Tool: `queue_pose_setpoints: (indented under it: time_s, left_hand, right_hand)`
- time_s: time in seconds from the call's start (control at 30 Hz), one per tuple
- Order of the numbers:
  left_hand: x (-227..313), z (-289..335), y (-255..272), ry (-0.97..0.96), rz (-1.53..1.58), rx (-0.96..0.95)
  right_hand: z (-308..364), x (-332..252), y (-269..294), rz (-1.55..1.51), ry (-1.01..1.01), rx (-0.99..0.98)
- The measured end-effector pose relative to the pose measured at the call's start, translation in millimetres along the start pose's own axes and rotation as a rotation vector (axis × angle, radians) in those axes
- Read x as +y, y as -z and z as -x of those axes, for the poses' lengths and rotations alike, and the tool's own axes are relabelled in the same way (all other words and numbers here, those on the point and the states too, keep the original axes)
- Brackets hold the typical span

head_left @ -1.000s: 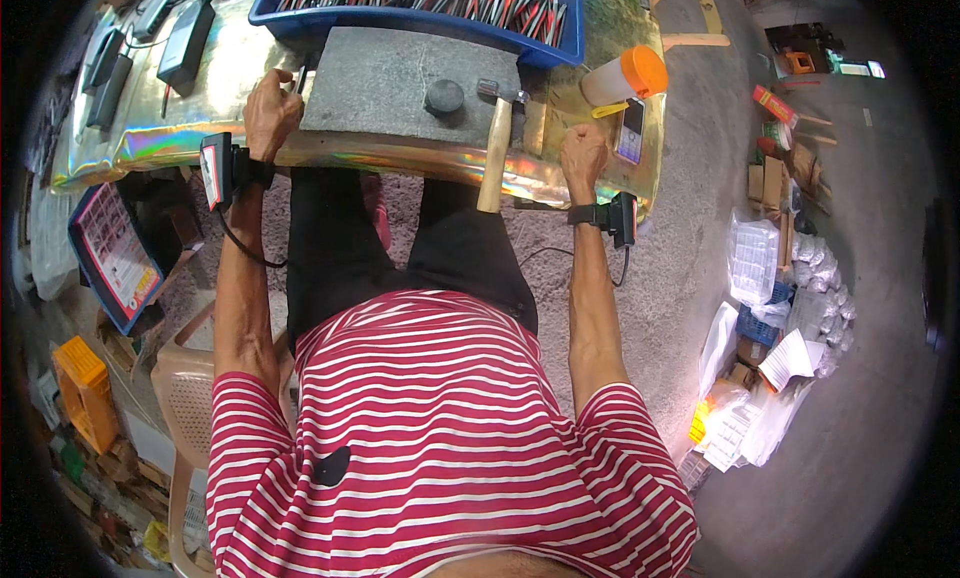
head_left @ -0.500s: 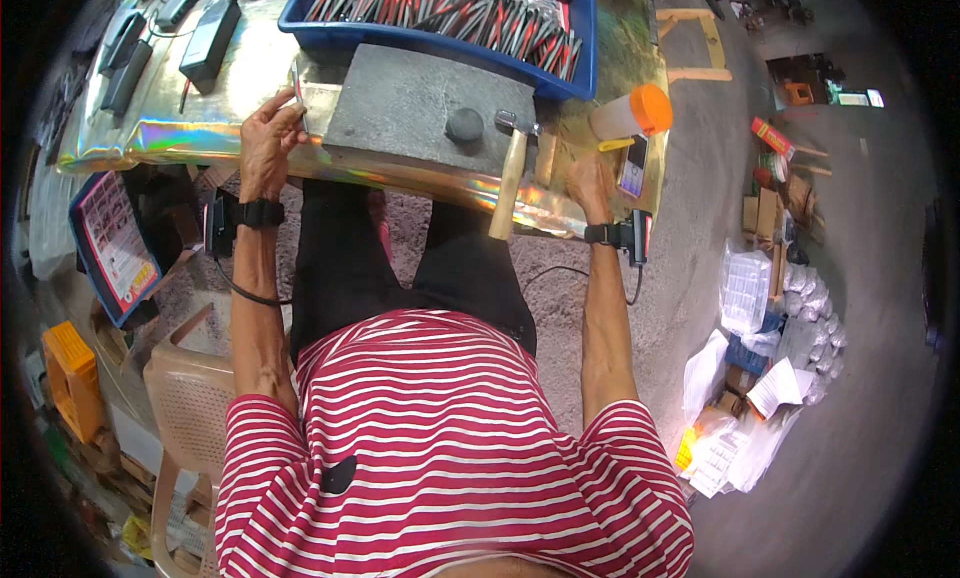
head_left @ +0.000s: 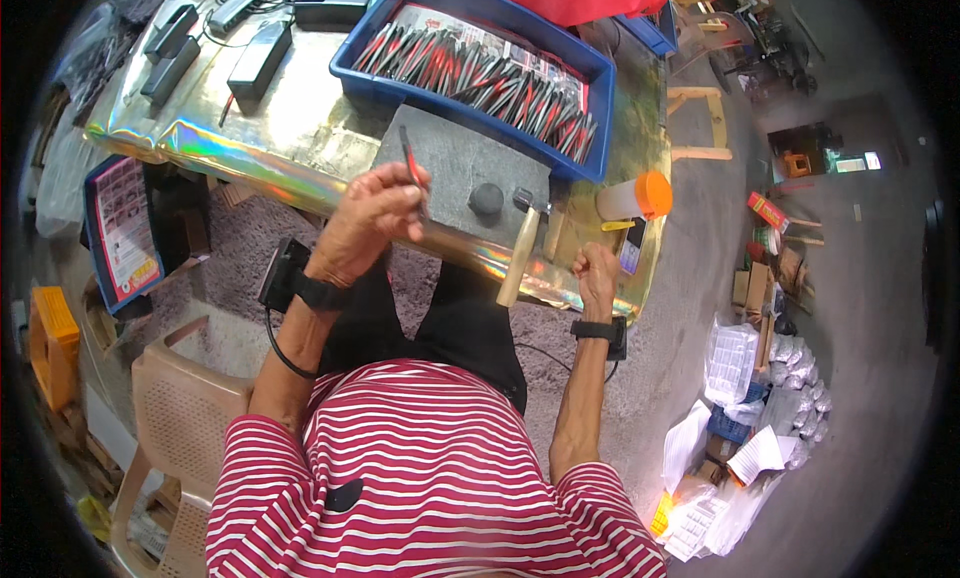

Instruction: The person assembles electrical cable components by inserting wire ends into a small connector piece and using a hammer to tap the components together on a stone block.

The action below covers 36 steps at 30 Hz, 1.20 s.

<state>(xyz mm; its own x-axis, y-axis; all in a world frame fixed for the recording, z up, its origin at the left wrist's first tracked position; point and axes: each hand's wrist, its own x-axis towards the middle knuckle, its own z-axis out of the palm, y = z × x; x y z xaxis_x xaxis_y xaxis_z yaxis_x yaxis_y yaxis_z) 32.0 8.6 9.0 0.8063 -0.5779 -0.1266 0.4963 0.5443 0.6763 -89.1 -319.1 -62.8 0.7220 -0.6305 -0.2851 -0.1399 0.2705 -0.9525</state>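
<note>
My left hand [head_left: 372,223] is raised over the front edge of the grey slab [head_left: 440,153], closed on a slim red-and-black tool [head_left: 410,156] that points away from me. The tool's exact kind I cannot make out. My right hand [head_left: 597,273] is by the table's front edge with fingers curled in; anything inside them is hidden. Left of it a hammer [head_left: 517,258] rests with its head on the slab and its wooden handle toward me. A round black lump [head_left: 487,200] sits beside the hammer head. Beyond the slab, a blue tray [head_left: 345,73] holds several similar slim red, black and silver tools.
An orange-lidded jar [head_left: 650,195] lies on the right of the gold-covered table [head_left: 300,143], near a small yellow item [head_left: 618,226]. Dark boxes [head_left: 262,63] with cables are at the far left. A plastic chair [head_left: 180,398] stands at my left.
My left hand has moved right and toward me from the table's left part, carrying the slim tool to the slab. My right hand has drawn back slightly, fingers curled. The view has shifted.
</note>
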Motion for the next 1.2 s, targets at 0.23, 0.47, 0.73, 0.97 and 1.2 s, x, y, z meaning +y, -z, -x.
queue_pose_setpoints:
  time_s: [0.23, 0.47, 0.73, 0.97, 1.2]
  left_hand:
    - [-17.8, -3.7, -27.2, 0.098, 0.034, -0.126]
    - [-19.3, -1.0, -44.2, 0.055, 0.134, -0.095]
    - [-19.6, 8.2, -49.8, 0.054, 0.355, -0.056]
    - [-28.2, 11.9, -50.7, 0.098, 0.496, -0.045]
    - [-33.2, 10.7, -47.7, 0.113, 0.522, -0.051]
  right_hand:
    - [40.2, -40.0, -30.9, -0.219, 0.011, -0.135]
    - [85.2, -68.8, -106.7, -0.245, 0.047, -0.383]
    - [120.1, -71.0, -151.9, -0.085, 0.3, -0.412]
    - [129.8, -62.4, -160.8, -0.142, 0.378, -0.392]
    - [130.8, -61.9, -163.5, -0.152, 0.38, -0.361]
